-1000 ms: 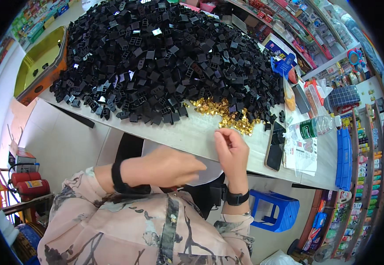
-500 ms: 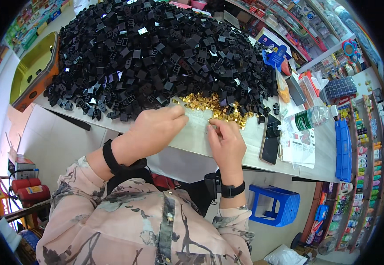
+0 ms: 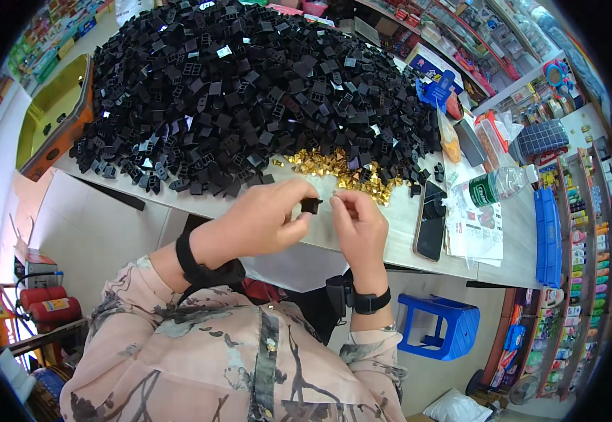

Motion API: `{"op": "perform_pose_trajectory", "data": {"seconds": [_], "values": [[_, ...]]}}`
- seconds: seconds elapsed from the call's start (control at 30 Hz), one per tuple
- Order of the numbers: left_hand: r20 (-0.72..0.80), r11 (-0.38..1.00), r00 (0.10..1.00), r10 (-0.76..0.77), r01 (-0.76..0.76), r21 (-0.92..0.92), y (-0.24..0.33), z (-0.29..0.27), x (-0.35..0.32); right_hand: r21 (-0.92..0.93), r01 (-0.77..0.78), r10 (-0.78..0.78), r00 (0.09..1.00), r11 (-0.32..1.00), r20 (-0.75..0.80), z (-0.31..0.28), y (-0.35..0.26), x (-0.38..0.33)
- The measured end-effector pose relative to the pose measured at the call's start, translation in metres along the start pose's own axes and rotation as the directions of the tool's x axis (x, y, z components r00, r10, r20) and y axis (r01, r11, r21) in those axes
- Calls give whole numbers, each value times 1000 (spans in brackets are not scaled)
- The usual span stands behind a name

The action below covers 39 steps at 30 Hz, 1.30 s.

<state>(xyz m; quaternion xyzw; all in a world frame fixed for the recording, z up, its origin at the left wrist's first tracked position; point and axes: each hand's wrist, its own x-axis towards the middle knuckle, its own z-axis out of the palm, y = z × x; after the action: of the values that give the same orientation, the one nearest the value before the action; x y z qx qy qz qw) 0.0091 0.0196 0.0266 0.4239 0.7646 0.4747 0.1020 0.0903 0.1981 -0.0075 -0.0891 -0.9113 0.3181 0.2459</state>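
Observation:
Between the thumb and forefinger of my left hand (image 3: 267, 214) is a small black plastic block (image 3: 311, 205). My right hand (image 3: 360, 221) faces it from just to the right, thumb and forefinger pinched together; whatever sits at those fingertips is too small to make out. Both hands are over the table's near edge. Just beyond them lies a loose strip of small gold metal pieces (image 3: 351, 172). Behind that rises a large heap of similar black plastic blocks (image 3: 249, 91), some showing square openings.
A dark phone (image 3: 430, 221) lies right of my hands, beside papers (image 3: 476, 239) and a clear bottle (image 3: 495, 188) on its side. An orange-rimmed container (image 3: 56, 116) stands left of the heap. Below the table at right is a blue stool (image 3: 439, 327).
My left hand has come back from the heap's near edge and moved right, close to my right hand. A black block now shows in its fingers. The right hand has barely moved.

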Motion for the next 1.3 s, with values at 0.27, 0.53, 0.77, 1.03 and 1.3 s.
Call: {"op": "perform_pose_trajectory", "data": {"seconds": [0.27, 0.53, 0.77, 1.03, 1.3], "values": [[87, 862, 988, -129, 156, -483, -23, 21, 6, 784, -241, 264, 959, 572, 103, -1, -19, -6], [-3, 957, 997, 80, -78, -280, -29, 23, 5, 703, -285, 160, 957, 651, 241, -2, -8, -9], [103, 898, 992, -74, 111, -426, -24, 20, 3, 726, -234, 96, 969, 647, 227, -5, -10, -11], [111, 836, 988, -106, 149, -528, -23, 18, -1, 737, -302, 144, 952, 604, 271, -11, -12, -18], [111, 937, 994, 17, 24, -350, -26, 18, 0, 709, -527, 242, 849, 468, 470, -22, -12, -15]]}}
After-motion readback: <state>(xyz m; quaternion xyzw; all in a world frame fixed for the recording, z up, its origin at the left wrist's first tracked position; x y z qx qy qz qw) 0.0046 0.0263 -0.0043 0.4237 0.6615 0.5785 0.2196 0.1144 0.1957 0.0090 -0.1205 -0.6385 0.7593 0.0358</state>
